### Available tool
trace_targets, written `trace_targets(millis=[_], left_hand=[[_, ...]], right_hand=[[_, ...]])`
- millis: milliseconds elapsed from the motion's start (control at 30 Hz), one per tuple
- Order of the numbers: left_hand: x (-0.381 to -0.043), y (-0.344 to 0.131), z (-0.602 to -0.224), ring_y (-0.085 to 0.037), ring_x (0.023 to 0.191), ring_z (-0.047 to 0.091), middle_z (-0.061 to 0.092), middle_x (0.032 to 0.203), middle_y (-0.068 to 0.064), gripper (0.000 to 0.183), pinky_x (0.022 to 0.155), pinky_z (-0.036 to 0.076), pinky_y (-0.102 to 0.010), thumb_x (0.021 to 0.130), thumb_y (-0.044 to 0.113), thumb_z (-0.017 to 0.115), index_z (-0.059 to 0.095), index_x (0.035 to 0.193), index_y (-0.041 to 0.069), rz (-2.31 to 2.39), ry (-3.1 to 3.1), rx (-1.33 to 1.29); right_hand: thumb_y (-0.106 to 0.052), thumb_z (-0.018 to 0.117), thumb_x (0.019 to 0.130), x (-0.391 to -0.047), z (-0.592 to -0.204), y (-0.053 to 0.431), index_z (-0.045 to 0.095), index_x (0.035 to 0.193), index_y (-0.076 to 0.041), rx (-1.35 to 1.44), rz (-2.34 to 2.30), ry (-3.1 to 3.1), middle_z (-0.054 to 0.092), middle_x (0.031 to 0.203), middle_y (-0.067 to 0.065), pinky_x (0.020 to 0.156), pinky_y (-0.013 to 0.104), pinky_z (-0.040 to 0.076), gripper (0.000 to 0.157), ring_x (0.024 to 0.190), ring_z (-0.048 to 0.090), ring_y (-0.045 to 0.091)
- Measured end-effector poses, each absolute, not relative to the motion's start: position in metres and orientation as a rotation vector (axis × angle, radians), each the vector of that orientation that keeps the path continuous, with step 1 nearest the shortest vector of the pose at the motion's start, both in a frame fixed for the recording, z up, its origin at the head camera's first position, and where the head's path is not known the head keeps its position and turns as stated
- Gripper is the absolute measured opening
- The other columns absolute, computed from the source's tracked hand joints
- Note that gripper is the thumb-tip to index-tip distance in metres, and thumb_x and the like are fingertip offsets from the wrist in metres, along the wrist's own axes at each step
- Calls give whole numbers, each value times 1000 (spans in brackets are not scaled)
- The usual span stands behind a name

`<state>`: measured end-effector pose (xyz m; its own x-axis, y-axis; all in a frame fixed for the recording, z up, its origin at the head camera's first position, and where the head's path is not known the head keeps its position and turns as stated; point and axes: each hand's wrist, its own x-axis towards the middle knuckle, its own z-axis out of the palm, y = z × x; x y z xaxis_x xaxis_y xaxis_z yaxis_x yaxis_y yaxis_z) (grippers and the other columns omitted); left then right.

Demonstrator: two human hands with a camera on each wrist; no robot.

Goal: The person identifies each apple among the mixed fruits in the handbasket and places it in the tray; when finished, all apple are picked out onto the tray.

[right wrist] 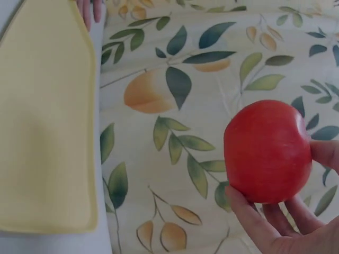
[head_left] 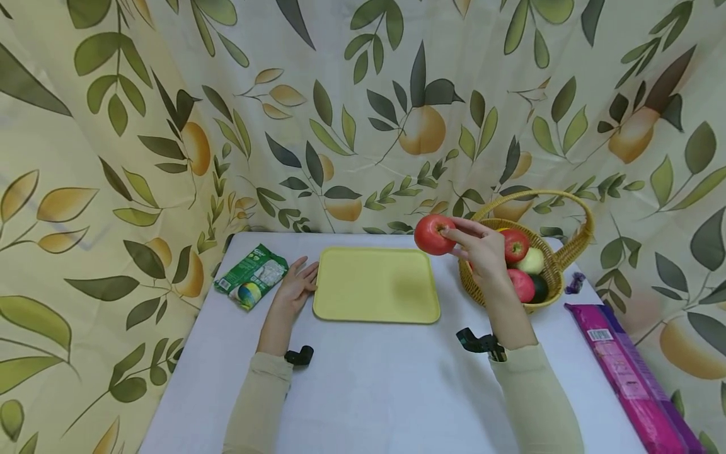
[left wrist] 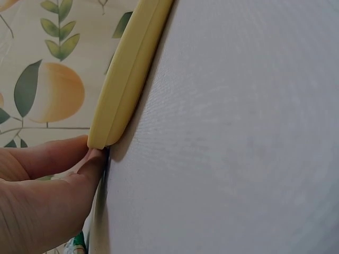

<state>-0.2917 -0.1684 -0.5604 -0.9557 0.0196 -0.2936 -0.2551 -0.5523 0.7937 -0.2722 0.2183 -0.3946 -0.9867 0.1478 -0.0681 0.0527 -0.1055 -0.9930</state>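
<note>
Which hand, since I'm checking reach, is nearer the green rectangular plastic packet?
Left. The left hand is just right of the packet; the right hand is farther right, past the yellow rectangular tray, holding a round red fruit.

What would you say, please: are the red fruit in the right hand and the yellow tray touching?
Apart. The right wrist view shows patterned cloth plainly between the red fruit and the yellow tray.

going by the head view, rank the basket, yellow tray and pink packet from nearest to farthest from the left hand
1. Yellow tray: nearest, its left edge right at the left hand.
2. Basket: beyond the tray, to the right.
3. Pink packet: farthest, along the table's right edge.
</note>
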Motion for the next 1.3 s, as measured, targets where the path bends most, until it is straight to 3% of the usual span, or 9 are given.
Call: trace_targets(millis=[500, 800, 1300], left_hand=[[-297, -167, -558, -31, 153, 34, 33, 165, -23, 105, 121, 35, -38, 79, -40, 32, 12, 168, 13, 2573, 1414, -380], [-292, -168, -557, -30, 153, 34, 31, 166, -23, 103, 120, 36, -38, 80, -39, 33, 12, 168, 12, 2551, 1419, -393], [-291, -170, -558, -28, 153, 34, 32, 166, -21, 96, 120, 37, -36, 80, -39, 33, 22, 165, 6, 2543, 1431, -377]], right_hand=[[-19, 86, 88, -300, -415, 182, 71, 132, -4, -150, 2238, -2145, 65, 124, 3, 79, 31, 64, 49, 108, 64, 18], [-14, 85, 86, -316, -434, 149, 74, 127, -4, -135, 2225, -2199, 69, 121, 8, 77, 33, 65, 43, 103, 70, 18], [-11, 87, 82, -341, -472, 107, 74, 124, 0, -203, 2255, -2238, 66, 133, 16, 86, 46, 63, 45, 109, 70, 27]])
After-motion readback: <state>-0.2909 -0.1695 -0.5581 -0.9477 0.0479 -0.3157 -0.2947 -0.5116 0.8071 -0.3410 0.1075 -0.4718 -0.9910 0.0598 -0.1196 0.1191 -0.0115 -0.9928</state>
